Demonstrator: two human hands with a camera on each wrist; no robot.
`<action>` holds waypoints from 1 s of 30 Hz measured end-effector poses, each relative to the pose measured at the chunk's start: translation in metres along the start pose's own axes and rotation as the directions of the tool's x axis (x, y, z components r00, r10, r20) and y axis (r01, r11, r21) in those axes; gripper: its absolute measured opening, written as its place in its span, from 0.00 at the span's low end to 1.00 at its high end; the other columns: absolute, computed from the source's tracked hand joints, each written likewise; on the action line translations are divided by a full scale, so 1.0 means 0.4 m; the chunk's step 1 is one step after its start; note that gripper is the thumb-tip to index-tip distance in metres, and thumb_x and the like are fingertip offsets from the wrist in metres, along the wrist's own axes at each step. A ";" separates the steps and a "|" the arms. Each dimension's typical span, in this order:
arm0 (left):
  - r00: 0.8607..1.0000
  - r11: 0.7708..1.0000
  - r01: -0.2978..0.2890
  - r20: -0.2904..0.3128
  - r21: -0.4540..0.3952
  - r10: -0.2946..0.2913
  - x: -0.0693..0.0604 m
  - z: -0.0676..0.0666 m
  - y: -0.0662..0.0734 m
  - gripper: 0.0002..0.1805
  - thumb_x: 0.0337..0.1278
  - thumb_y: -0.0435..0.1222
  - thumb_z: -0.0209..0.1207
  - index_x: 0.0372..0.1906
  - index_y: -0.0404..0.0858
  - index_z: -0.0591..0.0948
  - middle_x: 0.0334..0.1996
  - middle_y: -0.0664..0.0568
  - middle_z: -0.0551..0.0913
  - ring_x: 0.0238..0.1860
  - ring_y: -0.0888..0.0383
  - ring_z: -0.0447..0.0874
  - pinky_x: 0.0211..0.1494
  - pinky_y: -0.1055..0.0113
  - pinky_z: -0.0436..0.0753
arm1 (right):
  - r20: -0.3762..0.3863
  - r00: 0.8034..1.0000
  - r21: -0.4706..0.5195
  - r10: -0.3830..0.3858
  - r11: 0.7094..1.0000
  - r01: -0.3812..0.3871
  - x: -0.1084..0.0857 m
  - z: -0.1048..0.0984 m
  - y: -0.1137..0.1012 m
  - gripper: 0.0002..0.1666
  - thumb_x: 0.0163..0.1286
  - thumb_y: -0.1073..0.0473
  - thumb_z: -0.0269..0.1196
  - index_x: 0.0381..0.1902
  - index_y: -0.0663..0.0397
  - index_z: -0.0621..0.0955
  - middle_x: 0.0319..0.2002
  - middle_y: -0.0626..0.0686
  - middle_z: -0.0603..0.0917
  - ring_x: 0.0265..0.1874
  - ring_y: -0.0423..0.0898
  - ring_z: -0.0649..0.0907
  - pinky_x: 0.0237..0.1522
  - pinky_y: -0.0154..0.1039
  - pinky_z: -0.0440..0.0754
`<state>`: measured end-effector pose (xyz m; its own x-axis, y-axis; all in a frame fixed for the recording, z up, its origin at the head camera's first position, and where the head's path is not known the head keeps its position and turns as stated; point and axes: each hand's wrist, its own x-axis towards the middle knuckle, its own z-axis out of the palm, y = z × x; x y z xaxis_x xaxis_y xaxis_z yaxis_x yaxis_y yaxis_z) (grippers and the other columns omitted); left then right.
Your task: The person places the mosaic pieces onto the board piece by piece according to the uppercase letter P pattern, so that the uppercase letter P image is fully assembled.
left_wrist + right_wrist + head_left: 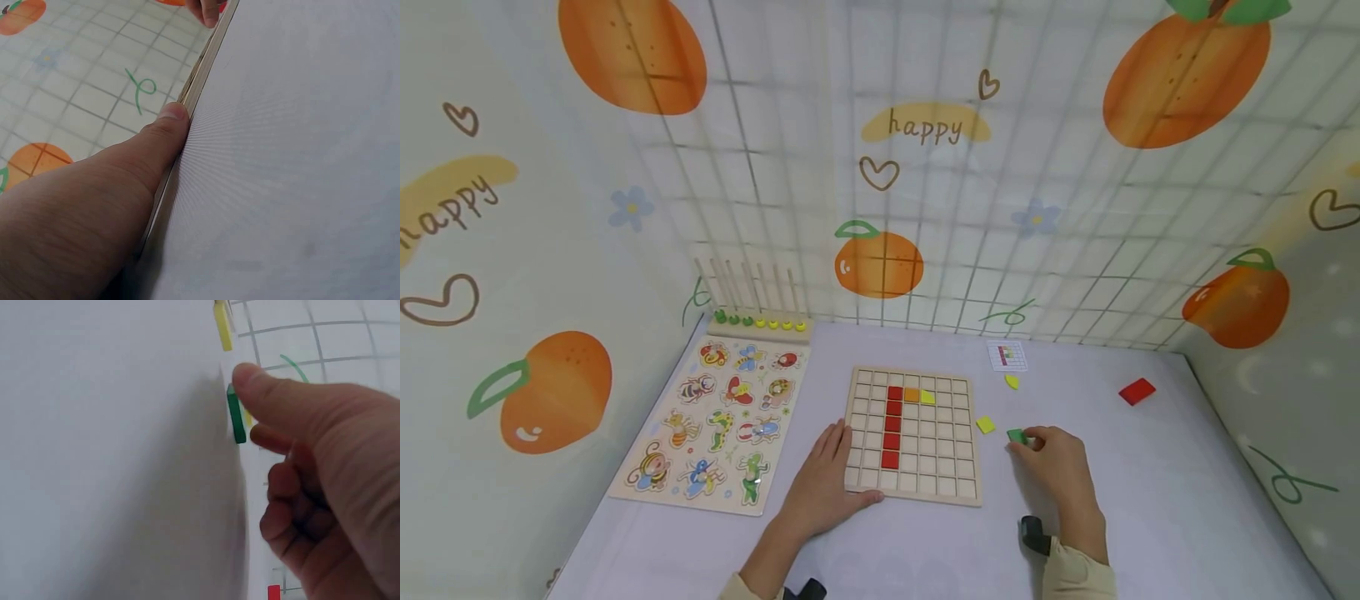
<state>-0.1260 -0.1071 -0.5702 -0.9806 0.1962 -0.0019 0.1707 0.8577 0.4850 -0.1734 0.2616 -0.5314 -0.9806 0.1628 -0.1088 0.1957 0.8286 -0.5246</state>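
Observation:
In the head view my left hand (823, 479) rests against the near left corner of a wooden grid board (940, 467). Its fingers lie straight along the left side, and the thumb (169, 125) touches the near edge. Several red tiles (892, 423) form a column in the board, with an orange tile (912, 395) and a yellow tile (928, 397) beside the top one. To the right of the board, my right hand (1056, 458) pinches a small green tile (1017, 436) at the tabletop between thumb and index finger. The other fingers are curled in.
Another yellow tile (985, 425) lies beside the board, and a yellow rounded piece (1012, 382) below a pattern card (1007, 356). A red piece (1137, 392) lies far right. Left stand an insect puzzle board (741, 367) and a peg rack (760, 332). Printed curtains surround the table.

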 end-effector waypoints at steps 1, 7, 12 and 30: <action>1.000 1.000 0.000 -0.001 -0.001 0.000 0.000 0.000 0.000 0.69 0.44 0.73 0.65 0.82 0.37 0.52 0.83 0.45 0.49 0.84 0.45 0.45 0.80 0.46 0.63 | 0.000 1.000 0.002 0.007 1.000 -0.007 0.000 0.001 0.001 0.27 0.63 0.51 0.73 0.53 0.64 0.85 0.35 0.56 0.83 0.35 0.50 0.77 0.33 0.38 0.74; 1.000 1.000 0.000 -0.002 -0.016 0.000 -0.001 -0.003 0.002 0.68 0.45 0.72 0.66 0.82 0.37 0.52 0.83 0.44 0.49 0.84 0.45 0.45 0.81 0.46 0.62 | -0.011 0.999 -0.001 0.032 0.999 -0.033 0.007 0.013 0.005 0.27 0.63 0.51 0.73 0.53 0.65 0.85 0.32 0.54 0.82 0.34 0.49 0.76 0.31 0.37 0.71; 1.000 1.000 -0.005 -0.005 -0.015 0.005 -0.003 -0.005 0.004 0.68 0.45 0.72 0.66 0.82 0.36 0.53 0.83 0.43 0.49 0.84 0.44 0.45 0.81 0.46 0.62 | -0.008 0.999 0.002 0.035 0.999 -0.035 0.017 0.020 0.003 0.24 0.65 0.53 0.68 0.52 0.65 0.85 0.28 0.53 0.79 0.32 0.49 0.76 0.30 0.37 0.70; 1.000 1.000 -0.009 -0.007 -0.013 0.009 -0.005 -0.008 0.007 0.67 0.46 0.71 0.66 0.82 0.36 0.53 0.83 0.43 0.50 0.83 0.44 0.46 0.80 0.46 0.63 | 0.007 0.998 -0.031 -0.061 0.998 0.061 0.016 0.008 -0.016 0.21 0.62 0.59 0.65 0.50 0.66 0.85 0.31 0.54 0.77 0.34 0.49 0.75 0.32 0.39 0.71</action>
<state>-0.1239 -0.1067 -0.5661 -0.9796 0.2008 0.0084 0.1785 0.8496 0.4964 -0.1811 0.2556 -0.5313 -0.9907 0.1086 -0.0823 0.1354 0.8534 -0.5034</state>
